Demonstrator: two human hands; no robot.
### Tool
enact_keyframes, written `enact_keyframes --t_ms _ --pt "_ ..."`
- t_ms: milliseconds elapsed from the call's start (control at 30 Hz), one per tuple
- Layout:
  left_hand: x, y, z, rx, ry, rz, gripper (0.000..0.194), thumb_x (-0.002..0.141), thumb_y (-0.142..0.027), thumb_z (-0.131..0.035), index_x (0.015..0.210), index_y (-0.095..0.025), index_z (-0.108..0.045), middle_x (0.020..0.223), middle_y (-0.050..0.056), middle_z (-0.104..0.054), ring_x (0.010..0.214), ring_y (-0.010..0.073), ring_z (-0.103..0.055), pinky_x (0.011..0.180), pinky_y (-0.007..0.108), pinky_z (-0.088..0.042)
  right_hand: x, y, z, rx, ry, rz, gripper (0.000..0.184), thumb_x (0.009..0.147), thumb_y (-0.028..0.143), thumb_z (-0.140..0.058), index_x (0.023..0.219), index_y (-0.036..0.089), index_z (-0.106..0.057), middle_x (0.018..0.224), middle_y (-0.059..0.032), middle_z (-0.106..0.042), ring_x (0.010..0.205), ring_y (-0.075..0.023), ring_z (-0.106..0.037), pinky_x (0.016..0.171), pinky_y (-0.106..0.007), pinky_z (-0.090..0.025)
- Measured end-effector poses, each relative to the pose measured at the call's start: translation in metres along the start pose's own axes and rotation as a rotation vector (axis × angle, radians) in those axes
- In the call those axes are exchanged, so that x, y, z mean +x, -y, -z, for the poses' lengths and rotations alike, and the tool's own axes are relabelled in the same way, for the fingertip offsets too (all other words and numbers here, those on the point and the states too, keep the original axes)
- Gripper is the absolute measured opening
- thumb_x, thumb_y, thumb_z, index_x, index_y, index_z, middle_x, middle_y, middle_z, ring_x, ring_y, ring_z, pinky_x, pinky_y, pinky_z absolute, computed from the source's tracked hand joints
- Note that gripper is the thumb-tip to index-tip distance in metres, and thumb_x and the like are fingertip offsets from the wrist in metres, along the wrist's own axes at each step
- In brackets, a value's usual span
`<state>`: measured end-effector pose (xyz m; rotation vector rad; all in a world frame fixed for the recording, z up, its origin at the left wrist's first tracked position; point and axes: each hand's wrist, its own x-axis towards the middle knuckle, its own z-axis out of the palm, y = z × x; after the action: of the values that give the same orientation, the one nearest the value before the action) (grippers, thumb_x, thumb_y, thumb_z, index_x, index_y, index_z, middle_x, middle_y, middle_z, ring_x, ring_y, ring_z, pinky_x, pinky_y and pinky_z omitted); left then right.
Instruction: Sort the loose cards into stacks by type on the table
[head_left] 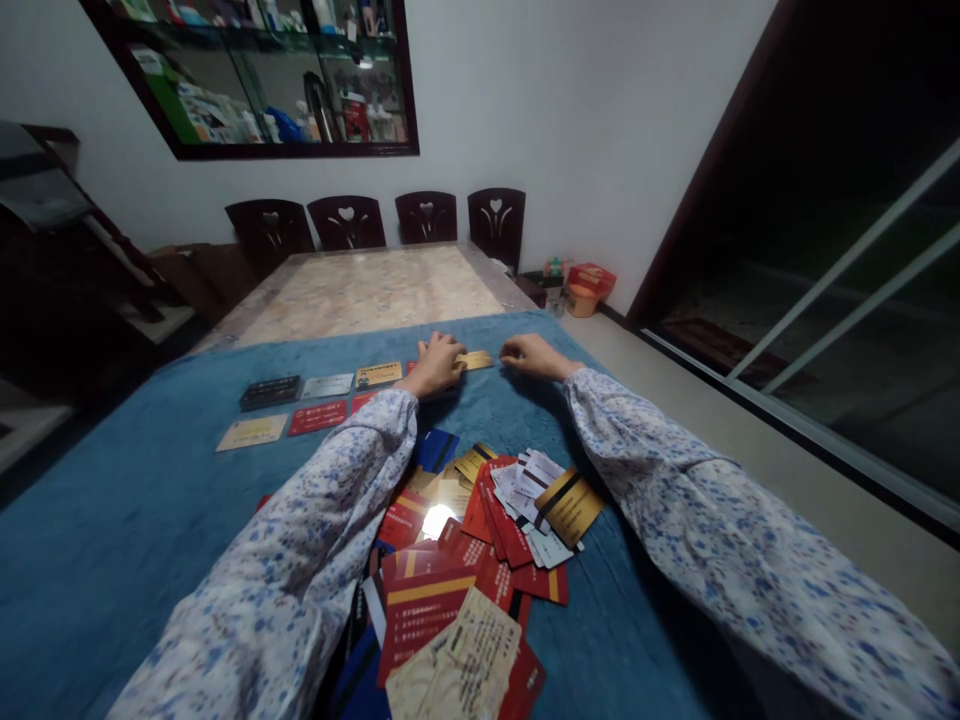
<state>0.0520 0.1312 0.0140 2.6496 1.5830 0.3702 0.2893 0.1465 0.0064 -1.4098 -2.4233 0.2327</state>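
My left hand (437,366) is over the upper row of cards, its bent fingers apart. Its thumb side meets the left end of a gold card (477,360) lying flat on the blue cloth (187,440). Just past that card's right end is my right hand (534,357), fingers curled together with nothing visible in them. Left of my hands lie a black card stack (271,392), a silver card (327,386) and another gold card (379,375). Below them are a cream card (253,432) and a red card (318,417). My left hand and sleeve partly hide other red cards.
A loose heap of red, blue, gold and white cards (431,600) spreads between my forearms. Beyond the cloth is the bare marble-patterned tabletop (382,285), with several dark chairs (346,222) behind it. An orange bucket (583,299) stands on the floor at right.
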Motion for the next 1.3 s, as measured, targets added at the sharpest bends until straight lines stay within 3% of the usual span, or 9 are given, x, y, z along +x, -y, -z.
enact_keyframes --t_ms 633,967,1300 --pt "-0.047 -0.042 0.011 -0.084 -0.051 -0.105 0.029 0.098 -0.022 -0.050 0.105 -0.021 -0.077 0.124 0.013 -0.067 0.123 0.0316 -0.048 0.100 0.049 -0.036 -0.058 0.022 0.008 0.003 -0.035 -0.006 0.020 0.095 0.024 -0.061 0.101 0.016 -0.078 0.090 -0.0074 -0.078 0.076 -0.0154 -0.063 0.070 -0.024 -0.039" --pt "-0.066 -0.051 0.001 -0.165 -0.095 -0.265 0.022 0.096 -0.017 -0.054 0.096 -0.019 -0.076 0.115 0.012 -0.070 0.116 0.0311 -0.050 0.096 0.051 -0.036 -0.095 0.027 0.007 0.028 -0.066 0.041 0.019 0.093 0.023 -0.060 0.095 0.017 -0.077 0.081 -0.0053 -0.075 0.069 -0.0143 -0.059 0.065 -0.024 -0.036" --pt "-0.088 -0.070 -0.004 -0.202 -0.059 -0.362 0.018 0.097 -0.018 -0.057 0.098 -0.020 -0.075 0.114 0.010 -0.069 0.111 0.0280 -0.052 0.094 0.047 -0.035 -0.132 0.023 0.003 -0.021 -0.039 0.072 0.018 0.093 0.021 -0.058 0.092 0.018 -0.076 0.082 -0.0068 -0.073 0.073 -0.0167 -0.059 0.067 -0.027 -0.037"
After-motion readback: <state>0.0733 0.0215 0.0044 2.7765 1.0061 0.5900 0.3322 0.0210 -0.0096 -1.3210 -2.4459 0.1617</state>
